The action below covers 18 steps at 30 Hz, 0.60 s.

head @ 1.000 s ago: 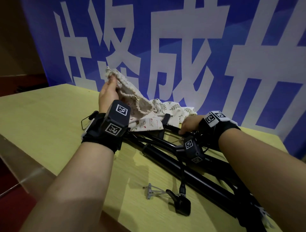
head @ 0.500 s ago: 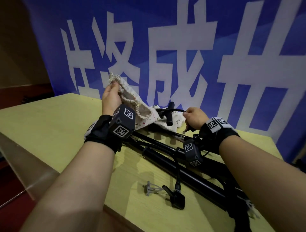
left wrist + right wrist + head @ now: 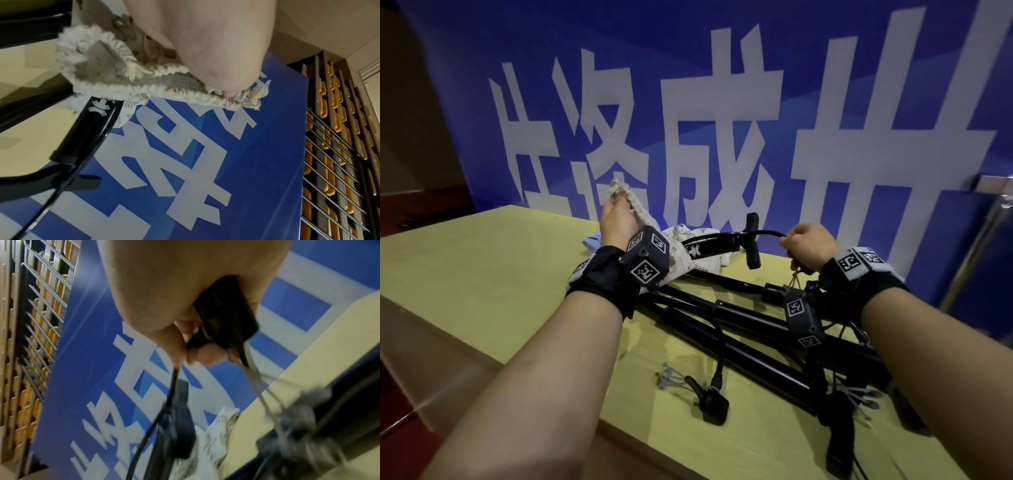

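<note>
Now we hold the mouth of the drawstring bag [image 3: 635, 202] up with our left hand [image 3: 616, 224], thumb and fingers pinching its ruffled rim, as the left wrist view shows close up. The rest of the printed cloth sags onto the far part of the yellow table [image 3: 482, 274]. A black hand pump [image 3: 709, 248] sticks out toward the right, its lower end hidden in the cloth, its barrel lifted off the tabletop and its T-handle [image 3: 752, 240] standing crosswise. From it a thin black hose [image 3: 760, 234] arcs over to our right hand [image 3: 810, 245], raised above the table, whose fingers curl round the black valve head [image 3: 224, 313] at the hose's end. The right wrist view is blurred, yet the grip is plain. Thin pale cords [image 3: 796, 279] dangle under that fist. Several spare pumps [image 3: 739, 329] lie side by side on the table between our forearms. A second valve head [image 3: 714, 404] lies near the front edge, just beside a small clear fitting [image 3: 667, 377]. Behind the table hangs a blue banner [image 3: 688, 102] with large white characters.
</note>
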### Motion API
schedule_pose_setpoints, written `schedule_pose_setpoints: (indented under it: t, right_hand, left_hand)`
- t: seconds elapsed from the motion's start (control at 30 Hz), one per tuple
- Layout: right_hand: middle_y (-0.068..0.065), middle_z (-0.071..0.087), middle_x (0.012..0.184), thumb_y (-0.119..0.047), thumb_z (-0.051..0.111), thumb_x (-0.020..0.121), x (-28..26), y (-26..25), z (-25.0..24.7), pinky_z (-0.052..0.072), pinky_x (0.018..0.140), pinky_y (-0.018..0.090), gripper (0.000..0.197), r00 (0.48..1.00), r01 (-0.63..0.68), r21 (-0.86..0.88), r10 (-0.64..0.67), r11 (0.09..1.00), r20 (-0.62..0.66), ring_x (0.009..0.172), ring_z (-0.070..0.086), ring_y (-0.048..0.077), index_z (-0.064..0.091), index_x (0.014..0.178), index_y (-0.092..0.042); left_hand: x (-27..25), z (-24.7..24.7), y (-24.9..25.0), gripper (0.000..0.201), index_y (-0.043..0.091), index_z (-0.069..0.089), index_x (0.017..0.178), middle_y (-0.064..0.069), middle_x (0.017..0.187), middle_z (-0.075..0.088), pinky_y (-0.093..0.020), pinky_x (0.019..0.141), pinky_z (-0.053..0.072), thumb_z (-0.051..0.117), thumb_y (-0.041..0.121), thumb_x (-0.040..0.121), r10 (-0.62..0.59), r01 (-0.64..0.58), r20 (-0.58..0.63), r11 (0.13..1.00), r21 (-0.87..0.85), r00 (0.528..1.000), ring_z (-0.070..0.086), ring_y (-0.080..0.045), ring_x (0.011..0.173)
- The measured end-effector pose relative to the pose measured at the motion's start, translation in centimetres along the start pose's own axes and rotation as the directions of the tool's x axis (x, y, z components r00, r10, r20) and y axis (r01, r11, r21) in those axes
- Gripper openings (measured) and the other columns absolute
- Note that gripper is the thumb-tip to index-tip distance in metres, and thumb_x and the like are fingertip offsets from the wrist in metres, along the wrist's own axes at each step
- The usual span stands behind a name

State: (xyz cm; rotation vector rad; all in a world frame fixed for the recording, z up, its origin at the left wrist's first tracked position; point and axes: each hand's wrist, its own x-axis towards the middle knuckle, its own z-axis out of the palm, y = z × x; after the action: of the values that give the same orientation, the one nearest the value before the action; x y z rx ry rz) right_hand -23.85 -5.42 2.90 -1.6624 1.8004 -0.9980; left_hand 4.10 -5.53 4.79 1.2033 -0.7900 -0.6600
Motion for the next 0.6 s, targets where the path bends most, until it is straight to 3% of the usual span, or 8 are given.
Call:
schedule_pose_setpoints:
  t: [0.1,0.23,0.3,0.37,0.43,0.5,0.6]
  right_hand:
    - [0.011,0.067,0.076,-0.017,0.062,0.09,-0.4,1.0,-1.9,0.046,0.054,0.027,0.018,0.982,-0.09,-0.187,0.119,0.978,0.148,0.06,0.062,0.02,0.066,0.089,0.001]
    - [0.011,0.071,0.101,-0.019,0.068,0.082,-0.2,1.8,-2.2,0.054,0.082,0.035,0.022,0.945,-0.019,-0.557,0.197,0.83,0.262,0.091,0.066,0.025,0.072,0.097,-0.003]
    - [0.012,0.07,0.107,-0.016,0.068,0.083,0.3,1.7,-1.6,0.054,0.083,0.036,0.025,0.943,0.001,-0.573,0.19,0.82,0.273,0.094,0.066,0.025,0.07,0.103,-0.001]
    - [0.012,0.072,0.101,-0.017,0.067,0.086,0.4,0.7,-1.0,0.055,0.081,0.035,0.023,0.952,0.004,-0.539,0.162,0.842,0.259,0.093,0.068,0.025,0.071,0.1,0.001]
    - [0.011,0.073,0.095,-0.016,0.066,0.087,0.9,-0.9,-0.2,0.054,0.069,0.03,0.02,0.962,0.033,-0.499,0.107,0.866,0.251,0.087,0.07,0.024,0.071,0.095,0.001]
    - [0.01,0.073,0.093,-0.017,0.067,0.086,1.6,-2.5,1.0,0.05,0.061,0.026,0.018,0.962,0.069,-0.492,0.073,0.868,0.265,0.08,0.068,0.02,0.071,0.094,-0.001]
    - [0.01,0.072,0.096,-0.02,0.067,0.086,2.7,-4.4,3.4,0.053,0.068,0.029,0.021,0.946,0.131,-0.501,0.044,0.855,0.322,0.082,0.067,0.02,0.071,0.097,-0.002]
  left_hand:
    - [-0.8,1.0,0.0,0.042,-0.005,0.046,0.132,-0.025,0.135,0.05,-0.039,0.1,0.039,0.037,0.024,0.103,-0.002,0.001,0.025,0.999,0.048,1.0,0.046,-0.038,0.126]
    - [-1.1,2.1,-0.8,0.042,-0.003,0.048,0.131,-0.025,0.133,0.051,-0.042,0.102,0.04,0.038,0.026,0.102,-0.004,-0.004,0.093,0.996,0.086,0.996,0.046,-0.039,0.125]
    - [-1.1,2.4,-1.4,0.042,-0.002,0.049,0.13,-0.021,0.119,0.056,-0.043,0.102,0.04,0.038,0.028,0.102,-0.007,-0.006,0.123,0.994,0.106,0.992,0.048,-0.04,0.124]
    - [-1.0,2.5,-1.9,0.042,0.0,0.05,0.13,-0.01,0.104,0.052,-0.042,0.1,0.042,0.038,0.029,0.102,-0.015,-0.001,0.143,0.993,0.115,0.99,0.051,-0.039,0.121]
    - [-0.9,2.5,-2.3,0.042,-0.001,0.05,0.13,-0.003,0.091,0.051,-0.036,0.084,0.048,0.04,0.028,0.102,-0.017,0.001,0.172,0.996,0.089,0.985,0.06,-0.031,0.098]
    - [-0.7,2.5,-2.5,0.041,-0.004,0.05,0.13,0.004,0.077,0.049,-0.02,0.063,0.042,0.042,0.025,0.102,-0.015,0.002,0.202,0.998,0.068,0.979,0.051,-0.01,0.069]
    - [0.1,2.2,-2.8,0.037,-0.002,0.055,0.125,0.007,0.075,0.049,-0.017,0.062,0.039,0.047,0.024,0.1,-0.013,0.002,0.2,0.998,0.056,0.98,0.046,-0.005,0.065]
